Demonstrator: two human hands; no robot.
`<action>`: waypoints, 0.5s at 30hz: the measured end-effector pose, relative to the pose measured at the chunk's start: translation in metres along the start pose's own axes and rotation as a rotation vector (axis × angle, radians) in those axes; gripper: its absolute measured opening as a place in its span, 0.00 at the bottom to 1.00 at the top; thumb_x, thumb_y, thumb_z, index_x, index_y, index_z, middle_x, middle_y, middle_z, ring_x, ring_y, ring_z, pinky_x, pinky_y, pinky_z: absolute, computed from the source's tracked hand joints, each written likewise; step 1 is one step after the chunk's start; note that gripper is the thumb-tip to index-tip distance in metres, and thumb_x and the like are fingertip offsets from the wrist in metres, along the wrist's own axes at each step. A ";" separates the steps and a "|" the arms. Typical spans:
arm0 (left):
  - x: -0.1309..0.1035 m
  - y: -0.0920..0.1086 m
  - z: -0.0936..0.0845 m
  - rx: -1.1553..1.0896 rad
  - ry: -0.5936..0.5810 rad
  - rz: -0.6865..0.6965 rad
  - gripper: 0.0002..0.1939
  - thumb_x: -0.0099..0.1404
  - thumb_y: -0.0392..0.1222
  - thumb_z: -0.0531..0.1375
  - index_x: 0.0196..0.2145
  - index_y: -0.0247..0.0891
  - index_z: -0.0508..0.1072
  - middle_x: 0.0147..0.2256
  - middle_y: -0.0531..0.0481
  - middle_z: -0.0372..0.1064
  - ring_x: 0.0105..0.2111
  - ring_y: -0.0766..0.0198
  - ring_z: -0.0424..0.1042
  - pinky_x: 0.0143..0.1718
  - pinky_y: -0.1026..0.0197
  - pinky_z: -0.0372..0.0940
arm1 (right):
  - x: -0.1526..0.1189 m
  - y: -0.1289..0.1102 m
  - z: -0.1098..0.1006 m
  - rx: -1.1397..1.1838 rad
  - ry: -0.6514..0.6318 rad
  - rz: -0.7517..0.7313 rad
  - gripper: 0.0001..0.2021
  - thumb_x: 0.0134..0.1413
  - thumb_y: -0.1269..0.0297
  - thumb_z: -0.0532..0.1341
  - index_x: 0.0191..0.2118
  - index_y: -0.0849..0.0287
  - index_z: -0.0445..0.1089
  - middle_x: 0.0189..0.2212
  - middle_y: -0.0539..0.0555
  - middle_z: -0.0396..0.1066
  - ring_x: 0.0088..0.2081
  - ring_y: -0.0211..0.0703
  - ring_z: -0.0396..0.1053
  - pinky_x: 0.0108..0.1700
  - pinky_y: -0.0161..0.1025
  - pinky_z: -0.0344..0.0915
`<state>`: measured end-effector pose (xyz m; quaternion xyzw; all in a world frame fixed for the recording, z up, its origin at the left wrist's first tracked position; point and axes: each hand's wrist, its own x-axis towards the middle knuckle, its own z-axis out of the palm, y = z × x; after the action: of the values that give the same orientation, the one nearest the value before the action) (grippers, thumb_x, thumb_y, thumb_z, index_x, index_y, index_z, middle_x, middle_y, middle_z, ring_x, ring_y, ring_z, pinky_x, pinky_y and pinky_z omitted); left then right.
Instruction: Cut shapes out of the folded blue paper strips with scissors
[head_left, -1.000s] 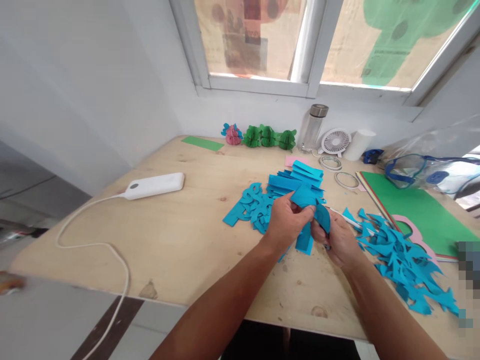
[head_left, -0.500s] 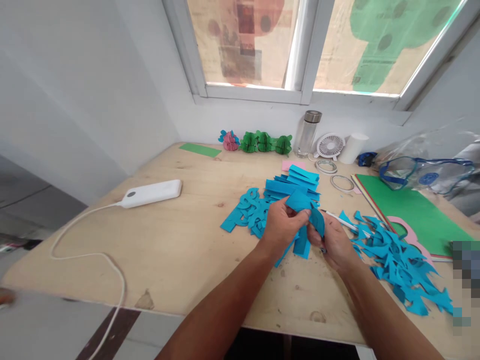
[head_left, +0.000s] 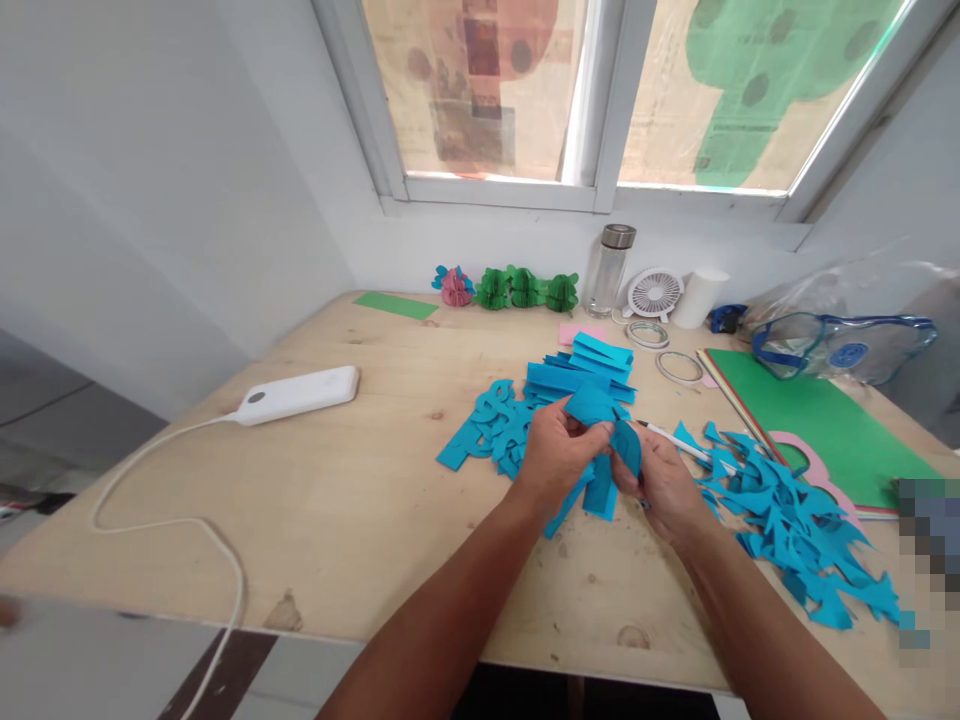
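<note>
My left hand (head_left: pixel 561 445) pinches a folded piece of blue paper (head_left: pixel 592 402) between thumb and fingers. A curved flap of that paper bends down at its right side, against my right hand (head_left: pixel 660 478). The right fingers are closed round what looks like a small pair of scissors, mostly hidden by the hand and paper; only a dark bit shows under the fingers. Beneath and behind the hands lie folded blue paper strips (head_left: pixel 559 380). Left of them is a heap of cut-out blue paper shapes (head_left: pixel 491 425).
Blue paper scraps (head_left: pixel 787 520) spread at right, beside a white pen (head_left: pixel 679 442) and green sheets (head_left: pixel 847 430). Tape rolls (head_left: pixel 679 367), a fan (head_left: pixel 655 293), a glass bottle (head_left: pixel 607 275) and green paper ornaments (head_left: pixel 523 288) stand farther back. A corded white power bank (head_left: pixel 300 393) lies left.
The view has shifted slightly, so everything sits a little farther left. The curved paper flap and my right fingers have turned slightly; both hands keep their hold.
</note>
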<state>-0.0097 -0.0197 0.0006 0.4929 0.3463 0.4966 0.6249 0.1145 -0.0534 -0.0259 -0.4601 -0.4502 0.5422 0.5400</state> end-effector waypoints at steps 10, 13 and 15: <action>-0.002 0.005 0.000 0.002 0.059 0.034 0.07 0.51 0.42 0.62 0.23 0.34 0.70 0.20 0.54 0.64 0.22 0.69 0.60 0.26 0.65 0.58 | 0.001 -0.002 0.003 0.009 0.012 0.029 0.21 0.52 0.46 0.59 0.20 0.58 0.59 0.10 0.43 0.50 0.14 0.30 0.41 0.17 0.33 0.36; -0.001 0.004 0.000 -0.006 0.067 0.037 0.07 0.52 0.41 0.62 0.24 0.34 0.71 0.23 0.52 0.66 0.24 0.69 0.62 0.28 0.65 0.60 | 0.000 -0.003 0.005 0.010 0.028 0.038 0.22 0.50 0.46 0.60 0.19 0.57 0.57 0.10 0.43 0.50 0.14 0.30 0.42 0.17 0.33 0.37; -0.001 0.005 0.000 -0.017 0.058 0.032 0.07 0.51 0.41 0.62 0.24 0.34 0.71 0.24 0.52 0.67 0.25 0.68 0.62 0.29 0.64 0.61 | 0.000 -0.004 0.006 0.004 0.044 0.047 0.21 0.50 0.47 0.61 0.18 0.57 0.58 0.10 0.43 0.50 0.14 0.30 0.43 0.17 0.33 0.37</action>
<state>-0.0117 -0.0209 0.0052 0.4785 0.3521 0.5236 0.6107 0.1094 -0.0535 -0.0210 -0.4813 -0.4263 0.5452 0.5379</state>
